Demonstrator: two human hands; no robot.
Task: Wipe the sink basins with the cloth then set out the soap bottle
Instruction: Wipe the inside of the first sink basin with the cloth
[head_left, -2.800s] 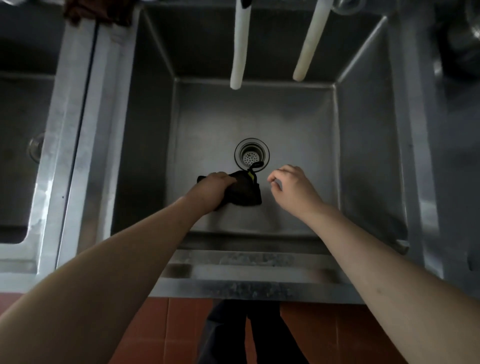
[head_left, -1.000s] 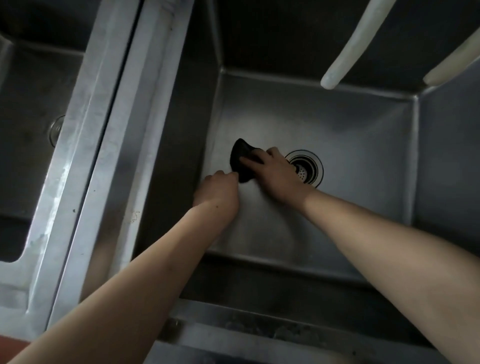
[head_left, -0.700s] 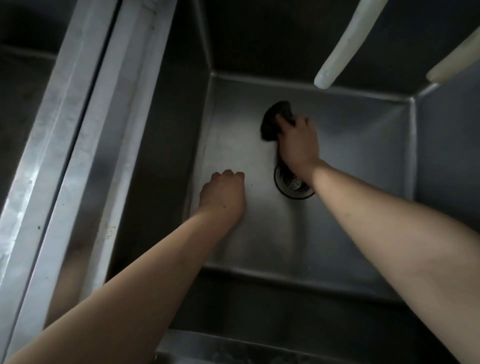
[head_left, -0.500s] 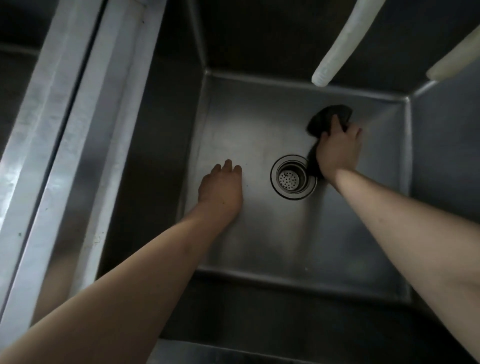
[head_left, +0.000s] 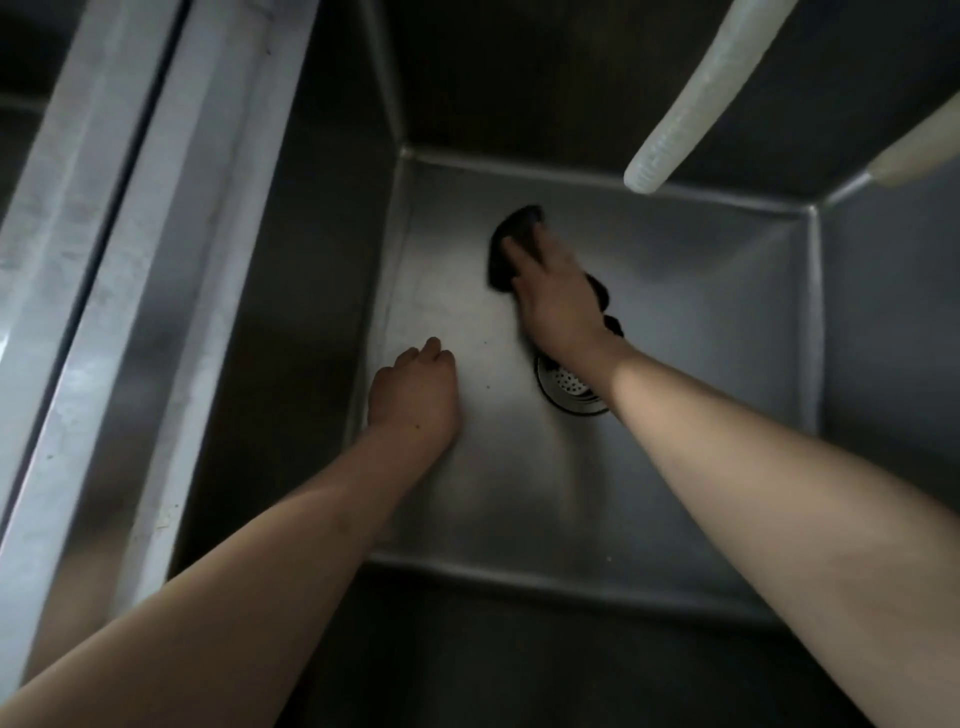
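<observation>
A: step check?
B: wiping, first half of the task. right hand (head_left: 558, 306) presses the black cloth (head_left: 511, 244) flat on the floor of the sink basin (head_left: 701, 332), far-left part, just beyond the drain strainer (head_left: 569, 387)
A: fingers?
B: right fingers (head_left: 524, 254) lie spread on top of the cloth, pushing it down, not curled round it. cloth pokes out past the fingertips and trails out under the wrist side
A: left?
B: left hand (head_left: 415, 392) rests on the basin floor near the left wall, fingers curled under, holding nothing. well apart from the cloth
A: next?
B: my guess: sweep the cloth over the floor and walls with even pressure, then the neighbouring basin (head_left: 31, 130) past the divider rim (head_left: 130, 249)
A: soap bottle?
B: not in view. two pale hoses (head_left: 691, 98) hang over the back wall
</observation>
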